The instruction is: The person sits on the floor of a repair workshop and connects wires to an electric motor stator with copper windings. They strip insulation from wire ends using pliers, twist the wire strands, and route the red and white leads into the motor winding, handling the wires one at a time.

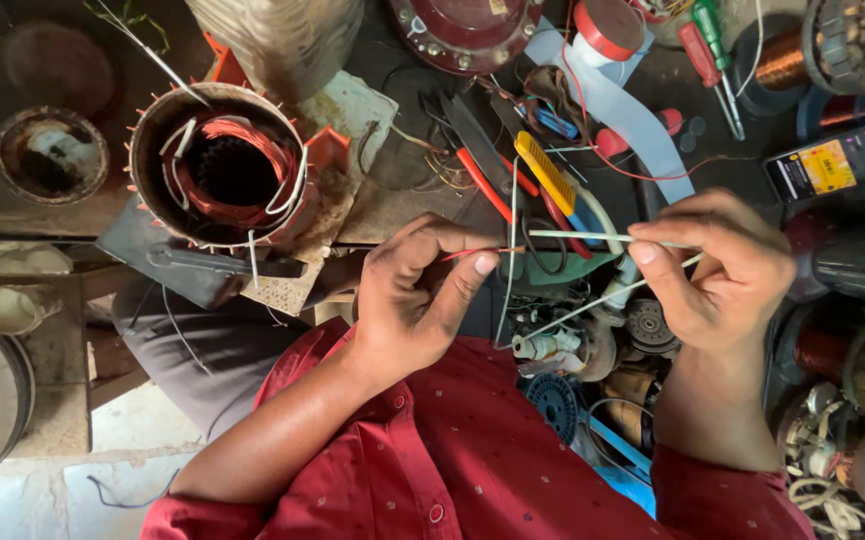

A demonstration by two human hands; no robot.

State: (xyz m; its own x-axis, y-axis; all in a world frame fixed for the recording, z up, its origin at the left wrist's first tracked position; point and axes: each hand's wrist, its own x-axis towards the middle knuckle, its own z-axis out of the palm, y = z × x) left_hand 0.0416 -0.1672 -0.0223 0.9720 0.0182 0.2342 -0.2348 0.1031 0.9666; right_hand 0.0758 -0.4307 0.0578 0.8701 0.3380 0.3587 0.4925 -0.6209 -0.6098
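- Cluttered on every side, the dark counter carries motor parts, tools and loose wire, with the person in a red shirt leaning over its near edge.
- A thin red wire sits pinched between the thumb and forefinger of the left hand; its bare tip points right, toward the other hand.
- Facing it, the right hand is closed on a pale sleeve tube, held level with its open end just beside the wire's tip; a second pale strand runs down and left from the same hand.
- Judging by the gap, the wire tip and the tube end nearly meet but are not yet joined; no length of wire shows inside the tube.
- Between and behind the hands lie red-handled pliers and a yellow comb-like tool, close to the tube.
- Farther left stands a round stator with copper-red windings and white ties, well apart from both hands.
- Screwdrivers and a copper coil lie at the far right, and more wound parts crowd the right edge.
- Open room is small: the hands work in the air above the clutter, with free space mostly toward the person's chest.
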